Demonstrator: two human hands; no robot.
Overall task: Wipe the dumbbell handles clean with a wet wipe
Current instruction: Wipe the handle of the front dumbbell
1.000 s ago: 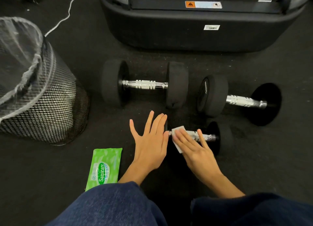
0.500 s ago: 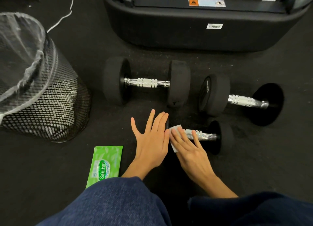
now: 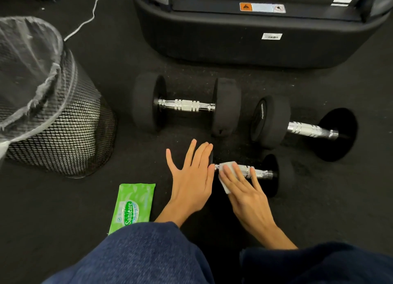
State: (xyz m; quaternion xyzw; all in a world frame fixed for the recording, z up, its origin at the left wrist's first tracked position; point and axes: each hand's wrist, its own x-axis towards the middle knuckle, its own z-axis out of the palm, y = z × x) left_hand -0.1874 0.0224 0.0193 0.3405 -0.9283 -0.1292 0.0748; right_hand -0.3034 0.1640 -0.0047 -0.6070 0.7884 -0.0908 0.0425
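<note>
**Chrome handle under a white wipe, both hands flat**

White wet wipe (image 3: 225, 178) pressed onto the knurled chrome handle (image 3: 256, 172) of the nearest dumbbell (image 3: 273, 175), on black speckled rubber floor (image 3: 63, 209). Right hand (image 3: 244, 195) flat on the wipe, fingers straight, slightly spread. Left hand (image 3: 192, 181) flat too, fingers extended, resting over the dumbbell's left end, hiding that weight. Beyond, two larger dumbbells: left one (image 3: 187, 106) with ribbed silver grip between thick matte black discs; right one (image 3: 304, 128) angled, faint unreadable print on its disc. Green soft pack (image 3: 133, 205) marked "Sanicare" lying just left of the left wrist. Black wire-mesh bin (image 3: 53, 117) with clear plastic liner at far left. Black machine base (image 3: 255, 28) with orange warning sticker and barcode label, text too small to read. Blue denim in the foreground.
</note>
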